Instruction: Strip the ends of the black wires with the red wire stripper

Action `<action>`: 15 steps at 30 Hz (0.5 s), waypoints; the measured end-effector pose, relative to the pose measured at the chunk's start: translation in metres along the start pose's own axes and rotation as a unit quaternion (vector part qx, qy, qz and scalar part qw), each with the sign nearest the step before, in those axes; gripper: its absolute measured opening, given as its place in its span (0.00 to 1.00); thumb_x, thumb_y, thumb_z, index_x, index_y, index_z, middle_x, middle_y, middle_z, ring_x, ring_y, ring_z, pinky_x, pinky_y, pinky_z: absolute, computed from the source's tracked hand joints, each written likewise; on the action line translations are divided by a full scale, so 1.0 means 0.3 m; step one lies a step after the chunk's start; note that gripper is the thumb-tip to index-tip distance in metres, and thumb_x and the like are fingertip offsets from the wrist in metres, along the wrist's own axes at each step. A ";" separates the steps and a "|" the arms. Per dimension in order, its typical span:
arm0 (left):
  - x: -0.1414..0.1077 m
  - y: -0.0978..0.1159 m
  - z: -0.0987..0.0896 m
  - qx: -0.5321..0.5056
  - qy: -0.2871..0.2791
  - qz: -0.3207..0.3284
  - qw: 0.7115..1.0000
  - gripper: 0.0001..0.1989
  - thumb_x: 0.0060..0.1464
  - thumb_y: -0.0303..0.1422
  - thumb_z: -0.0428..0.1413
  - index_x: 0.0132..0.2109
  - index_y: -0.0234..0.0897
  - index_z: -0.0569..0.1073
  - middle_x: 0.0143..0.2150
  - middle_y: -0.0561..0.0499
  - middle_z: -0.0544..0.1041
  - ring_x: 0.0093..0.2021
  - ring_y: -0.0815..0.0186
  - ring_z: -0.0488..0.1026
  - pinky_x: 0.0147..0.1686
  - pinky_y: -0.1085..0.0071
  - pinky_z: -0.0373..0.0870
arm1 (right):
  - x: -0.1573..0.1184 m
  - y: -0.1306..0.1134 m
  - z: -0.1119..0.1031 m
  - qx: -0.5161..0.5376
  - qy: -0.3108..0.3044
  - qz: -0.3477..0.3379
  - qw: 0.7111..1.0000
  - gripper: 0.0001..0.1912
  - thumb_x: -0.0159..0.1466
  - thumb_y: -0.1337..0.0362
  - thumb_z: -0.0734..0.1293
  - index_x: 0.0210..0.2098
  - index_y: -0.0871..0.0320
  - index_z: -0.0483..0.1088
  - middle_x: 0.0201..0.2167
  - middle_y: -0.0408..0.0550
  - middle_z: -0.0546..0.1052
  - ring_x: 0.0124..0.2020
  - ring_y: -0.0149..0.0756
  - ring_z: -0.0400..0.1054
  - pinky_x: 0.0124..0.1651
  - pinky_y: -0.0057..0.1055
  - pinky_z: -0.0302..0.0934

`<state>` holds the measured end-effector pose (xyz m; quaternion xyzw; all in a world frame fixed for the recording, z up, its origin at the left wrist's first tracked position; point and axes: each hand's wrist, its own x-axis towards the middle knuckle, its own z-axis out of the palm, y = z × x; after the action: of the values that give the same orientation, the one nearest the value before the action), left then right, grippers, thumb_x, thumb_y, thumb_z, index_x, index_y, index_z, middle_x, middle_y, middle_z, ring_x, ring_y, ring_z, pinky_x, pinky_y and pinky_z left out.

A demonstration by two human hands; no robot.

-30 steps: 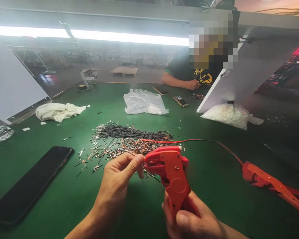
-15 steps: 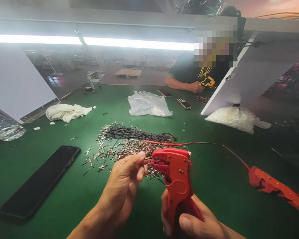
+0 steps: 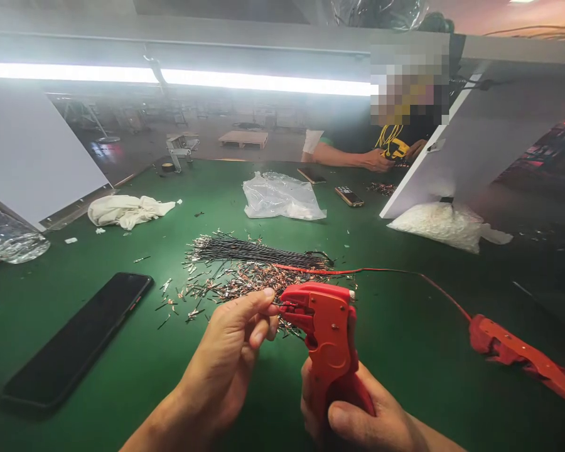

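Observation:
My left hand (image 3: 235, 339) pinches a thin black wire between thumb and fingers, right at the jaws of a red wire stripper (image 3: 329, 326). Wrapped round that tool's handles is my right hand (image 3: 358, 408), with the jaws pointing left. Behind the hands, a bundle of black wires (image 3: 258, 251) lies across the green table (image 3: 193, 389). In front of the bundle is a heap of short wire scraps with bare copper (image 3: 245, 279), partly hidden by my left fingers. A red wire (image 3: 386, 270) runs from the heap to a second red tool (image 3: 527, 351) on the right.
A black phone (image 3: 80, 339) lies at the left. Farther back are a white cloth (image 3: 129, 211), a clear plastic bag (image 3: 282, 198), two smaller phones and a filled white bag (image 3: 445, 223). Across the table, a person's hands (image 3: 379, 161) hold a yellow tool (image 3: 395, 149).
The red wire stripper and my right hand have shifted slightly left, closer to my left fingers. Across the table, the person's hands have moved and the yellow tool shows more clearly.

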<state>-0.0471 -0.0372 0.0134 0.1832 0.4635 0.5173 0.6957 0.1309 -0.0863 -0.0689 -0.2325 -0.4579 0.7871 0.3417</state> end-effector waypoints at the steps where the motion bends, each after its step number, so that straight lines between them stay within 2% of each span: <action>1: 0.002 0.000 -0.001 0.001 0.001 -0.001 1.000 0.11 0.45 0.30 0.63 0.19 0.33 0.72 0.13 0.58 0.63 0.18 0.78 0.61 0.20 0.86 0.63 | 0.001 0.002 -0.001 -0.002 -0.002 0.000 1.000 0.20 0.61 0.49 0.67 0.35 0.63 0.67 0.27 0.45 0.66 0.26 0.27 0.56 0.28 0.24 0.49; 5: 0.000 0.010 0.000 -0.010 0.019 -0.015 1.000 0.15 0.52 0.28 0.58 0.19 0.34 0.72 0.11 0.58 0.60 0.17 0.77 0.61 0.20 0.84 0.64 | 0.004 0.017 -0.009 -0.009 -0.010 -0.002 1.000 0.20 0.60 0.49 0.68 0.34 0.62 0.67 0.26 0.44 0.66 0.25 0.26 0.54 0.28 0.24 0.49; 10: -0.011 0.029 0.012 -0.037 0.062 -0.045 0.996 0.20 0.59 0.24 0.53 0.18 0.32 0.71 0.12 0.58 0.59 0.16 0.79 0.61 0.18 0.86 0.62 | 0.010 0.011 -0.005 -0.018 -0.009 0.003 1.000 0.21 0.60 0.48 0.68 0.33 0.62 0.65 0.26 0.44 0.66 0.25 0.27 0.55 0.28 0.25 0.49; 15: -0.009 0.020 0.011 -0.044 0.044 -0.046 0.997 0.19 0.58 0.24 0.54 0.18 0.32 0.71 0.13 0.57 0.62 0.17 0.78 0.63 0.19 0.86 0.63 | 0.016 0.000 0.001 -0.020 -0.011 -0.001 1.000 0.20 0.60 0.49 0.68 0.34 0.62 0.65 0.25 0.43 0.66 0.25 0.26 0.55 0.27 0.25 0.49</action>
<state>-0.0478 -0.0365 0.0206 0.1079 0.4789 0.5121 0.7048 0.1276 -0.0830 -0.0689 -0.2302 -0.4777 0.7797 0.3330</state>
